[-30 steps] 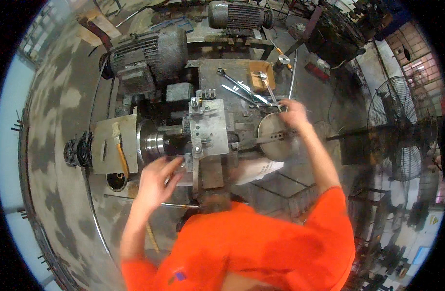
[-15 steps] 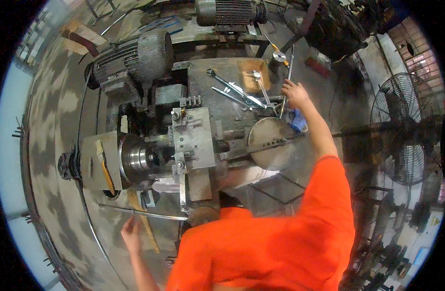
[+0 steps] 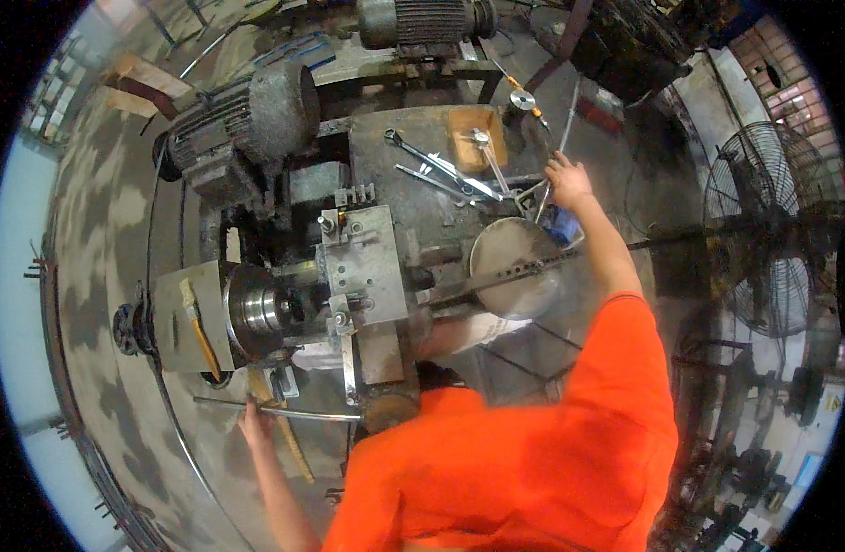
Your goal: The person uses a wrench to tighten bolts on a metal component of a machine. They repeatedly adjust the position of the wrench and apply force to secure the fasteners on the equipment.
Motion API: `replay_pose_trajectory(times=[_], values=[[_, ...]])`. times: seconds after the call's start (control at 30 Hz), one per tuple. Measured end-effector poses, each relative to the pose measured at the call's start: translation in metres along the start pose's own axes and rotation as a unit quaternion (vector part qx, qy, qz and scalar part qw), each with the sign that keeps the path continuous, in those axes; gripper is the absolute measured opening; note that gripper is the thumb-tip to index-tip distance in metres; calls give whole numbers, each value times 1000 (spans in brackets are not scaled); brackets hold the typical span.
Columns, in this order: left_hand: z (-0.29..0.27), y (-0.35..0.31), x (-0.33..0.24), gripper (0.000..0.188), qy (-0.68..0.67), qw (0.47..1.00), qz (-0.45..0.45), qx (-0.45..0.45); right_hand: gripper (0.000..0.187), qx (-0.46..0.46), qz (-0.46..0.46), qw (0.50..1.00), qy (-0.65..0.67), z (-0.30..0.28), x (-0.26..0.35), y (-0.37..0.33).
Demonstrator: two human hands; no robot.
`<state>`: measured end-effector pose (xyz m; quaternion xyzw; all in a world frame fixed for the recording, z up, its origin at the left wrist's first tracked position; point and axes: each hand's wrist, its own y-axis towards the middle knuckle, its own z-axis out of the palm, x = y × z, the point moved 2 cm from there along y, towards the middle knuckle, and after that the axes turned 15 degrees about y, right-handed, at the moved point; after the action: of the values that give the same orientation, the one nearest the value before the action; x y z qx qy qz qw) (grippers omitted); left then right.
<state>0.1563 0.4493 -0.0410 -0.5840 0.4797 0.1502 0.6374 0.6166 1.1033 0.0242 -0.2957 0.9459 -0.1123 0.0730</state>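
Observation:
My left hand (image 3: 254,425) is low on the left, its fingers closed around a long thin metal rod (image 3: 303,413) that lies across the front of the lathe. My right hand (image 3: 568,180) reaches far out to the bench top (image 3: 386,189), beside several wrenches (image 3: 441,170) and a thin upright rod (image 3: 559,138). Its fingers touch the tool pile, and their grip is hidden. Between my hands sit the lathe chuck (image 3: 252,311) and the grey tool block (image 3: 367,262). My orange shirt (image 3: 533,451) covers the lower middle.
A round metal disc (image 3: 515,267) lies right of the tool block. Two electric motors (image 3: 248,120) (image 3: 422,18) stand behind the lathe. A wooden block (image 3: 478,138) rests on the bench. A standing fan (image 3: 772,230) is at the right.
My left hand has dropped from the tool block to the thin rod at the lower left. My right hand has moved from the round disc out to the wrenches.

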Motion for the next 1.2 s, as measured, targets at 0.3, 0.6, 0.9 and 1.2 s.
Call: replay_pose_trajectory(times=[0.3, 0.6, 0.9, 1.2], values=[[5, 37, 19, 40, -22, 995, -19, -98, 41, -56, 72, 996, 25, 38, -35, -52], [14, 40, 13, 38, 9, 994, -15, -108, 45, -36, 170, 981, 82, 55, -42, -103], [3, 48, 19, 36, -89, 994, -56, -39, 49, 8, 256, 962, 93, 37, -8, -151], [18, 69, 19, 24, -180, 975, -22, -131, 42, -111, 252, 957, 87, 112, -68, -193]])
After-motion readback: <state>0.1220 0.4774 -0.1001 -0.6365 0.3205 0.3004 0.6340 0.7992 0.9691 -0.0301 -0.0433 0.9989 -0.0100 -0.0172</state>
